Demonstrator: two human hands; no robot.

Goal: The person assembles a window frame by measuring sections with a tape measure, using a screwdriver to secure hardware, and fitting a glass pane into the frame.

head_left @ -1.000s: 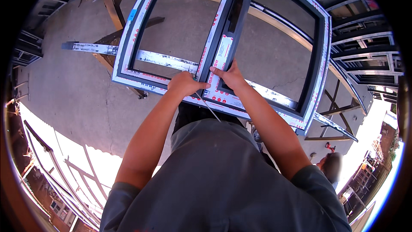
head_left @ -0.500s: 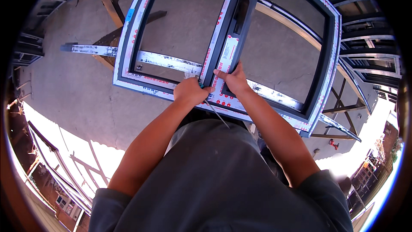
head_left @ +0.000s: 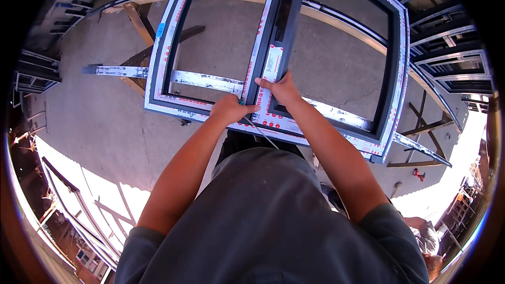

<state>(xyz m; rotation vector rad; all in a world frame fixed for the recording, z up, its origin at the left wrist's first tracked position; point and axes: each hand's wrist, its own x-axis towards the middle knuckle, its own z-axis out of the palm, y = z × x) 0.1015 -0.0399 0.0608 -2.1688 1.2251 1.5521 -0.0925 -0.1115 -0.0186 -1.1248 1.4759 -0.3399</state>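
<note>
Before me lies a dark grey window frame (head_left: 189, 109), its white protective film printed in red, with a sash (head_left: 272, 66) whose upright bar carries a black recessed slot. My left hand (head_left: 230, 110) is closed at the near end of the bar, thumb pointing right. In it is what looks like a screwdriver (head_left: 261, 132): a teal bit shows by the fingers and a thin shaft slants toward my body. My right hand (head_left: 282, 90) grips the sash bar, thumb on its left face and fingers around its right edge.
Film-covered rails (head_left: 208, 80) and wooden trestle legs (head_left: 141, 23) support the frame. More frames are stacked at the right (head_left: 450, 55) and left (head_left: 39, 68). A red power tool (head_left: 418, 174) lies on the concrete floor. Another person (head_left: 427, 239) is at the lower right.
The sash bar and both hands sit slightly further left in the picture, as the view has shifted. Both grips look the same. Another person now shows more clearly at the lower right.
</note>
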